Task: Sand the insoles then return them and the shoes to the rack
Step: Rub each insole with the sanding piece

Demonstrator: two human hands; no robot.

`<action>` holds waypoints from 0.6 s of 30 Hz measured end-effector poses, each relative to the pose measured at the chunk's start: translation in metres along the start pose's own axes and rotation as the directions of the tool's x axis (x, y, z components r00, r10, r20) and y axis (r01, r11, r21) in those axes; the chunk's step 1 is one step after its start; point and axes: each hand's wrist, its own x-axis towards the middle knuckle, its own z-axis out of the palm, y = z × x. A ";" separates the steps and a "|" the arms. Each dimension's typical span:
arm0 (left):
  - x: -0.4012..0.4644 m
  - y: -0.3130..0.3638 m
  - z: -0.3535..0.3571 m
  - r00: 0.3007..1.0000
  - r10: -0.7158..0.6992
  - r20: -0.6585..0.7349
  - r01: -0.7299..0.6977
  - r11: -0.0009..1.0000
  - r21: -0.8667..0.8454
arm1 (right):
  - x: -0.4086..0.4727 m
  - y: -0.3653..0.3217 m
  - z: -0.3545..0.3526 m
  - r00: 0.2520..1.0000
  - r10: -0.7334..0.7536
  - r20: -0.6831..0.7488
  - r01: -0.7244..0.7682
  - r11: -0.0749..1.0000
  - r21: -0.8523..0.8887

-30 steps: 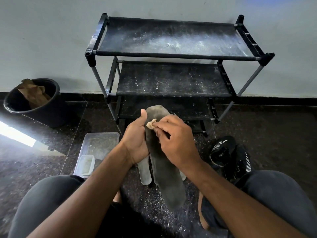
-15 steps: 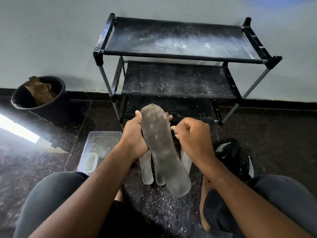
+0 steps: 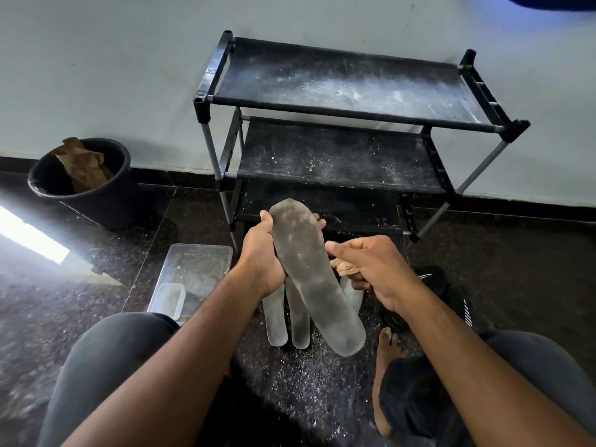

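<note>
Grey insole (image 3: pixel 309 272) held up in front of the black rack (image 3: pixel 348 124), toe end toward it, dusted with pale specks. Gripped near the toe by the left hand (image 3: pixel 263 253), fingers wrapped behind. Just right of the insole, right hand (image 3: pixel 371 269) curled around crumpled tan sandpaper (image 3: pixel 345 268). Below the insole, three more insoles (image 3: pixel 283 314) flat on the floor. Right of those, black shoes (image 3: pixel 451 295). Left of the rack, black bucket (image 3: pixel 87 185); nearer, clear tub (image 3: pixel 193 272).

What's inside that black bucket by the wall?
The black bucket holds crumpled brown paper poking above the rim. Whatever lies beneath the paper is hidden.
</note>
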 end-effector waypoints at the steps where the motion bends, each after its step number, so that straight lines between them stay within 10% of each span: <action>1: 0.001 0.000 0.000 1.000 0.007 -0.014 -0.007 1.000 0.003 | 0.000 0.001 0.000 0.999 0.018 0.034 -0.017 0.999 -0.028; 11: 0.065 -0.062 -0.052 0.950 0.190 -0.248 0.018 0.759 0.651 | 0.043 0.072 0.007 0.934 0.219 -0.283 -0.239 0.970 -0.038; 18: 0.124 -0.131 -0.112 0.919 0.001 -0.395 0.277 0.712 0.645 | 0.124 0.209 0.028 0.775 0.442 -0.451 -0.497 0.868 -0.005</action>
